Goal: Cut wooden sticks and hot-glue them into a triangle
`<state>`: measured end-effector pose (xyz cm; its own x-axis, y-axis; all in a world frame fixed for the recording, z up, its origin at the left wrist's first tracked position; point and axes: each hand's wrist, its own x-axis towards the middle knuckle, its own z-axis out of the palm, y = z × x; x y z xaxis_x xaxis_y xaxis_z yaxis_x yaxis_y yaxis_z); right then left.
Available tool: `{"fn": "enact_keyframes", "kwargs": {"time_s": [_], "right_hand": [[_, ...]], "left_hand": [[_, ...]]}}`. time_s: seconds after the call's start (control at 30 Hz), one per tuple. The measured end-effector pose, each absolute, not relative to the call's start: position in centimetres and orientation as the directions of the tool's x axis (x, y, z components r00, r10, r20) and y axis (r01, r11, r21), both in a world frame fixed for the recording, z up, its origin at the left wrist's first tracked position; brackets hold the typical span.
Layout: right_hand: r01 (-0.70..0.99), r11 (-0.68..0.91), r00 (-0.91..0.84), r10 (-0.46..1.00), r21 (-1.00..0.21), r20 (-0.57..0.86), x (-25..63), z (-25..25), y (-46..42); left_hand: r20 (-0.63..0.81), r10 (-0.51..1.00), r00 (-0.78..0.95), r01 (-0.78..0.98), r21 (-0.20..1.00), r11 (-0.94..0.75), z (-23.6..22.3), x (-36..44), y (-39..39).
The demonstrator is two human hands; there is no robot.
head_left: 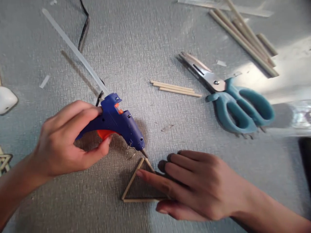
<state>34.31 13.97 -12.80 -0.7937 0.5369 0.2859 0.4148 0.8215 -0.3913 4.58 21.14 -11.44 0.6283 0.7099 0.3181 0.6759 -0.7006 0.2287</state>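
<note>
My left hand (69, 137) is wrapped around the handle of a blue hot glue gun (121, 121), with the thumb at its orange trigger (105, 133). A long clear glue stick (75, 50) juts from its back end. The nozzle tip is at the top corner of a triangle of thin wooden sticks (132, 179) lying flat. My right hand (194, 184) steadies this triangle, index fingertip on its left stick and thumb by the bottom one; the other fingers are curled. That hand covers much of the triangle's right side.
Several thin sticks (176, 89) lie past the triangle. Scissors with teal handles (243, 106) rest at the right, and thicker wooden sticks (245, 38) are behind them. A black cord (84, 30) runs behind the glue gun. A white object (7, 99) sits at the left edge.
</note>
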Motion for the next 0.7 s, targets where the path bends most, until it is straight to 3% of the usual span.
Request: {"fn": "enact_keyframes", "kwargs": {"time_s": [0.23, 0.7], "right_hand": [[0.438, 0.817, -0.803, 0.543, -0.375, 0.244, 34.44, -12.64, 13.75], [0.447, 0.819, -0.804, 0.544, -0.359, 0.239, 34.39, -12.69, 13.58]], "left_hand": [[0.385, 0.637, 0.667, 0.629, 0.165, -0.759, -11.44, 4.63, 21.51], [0.388, 0.628, 0.675, 0.611, 0.184, -0.770, -11.53, 4.61, 21.69]]}}
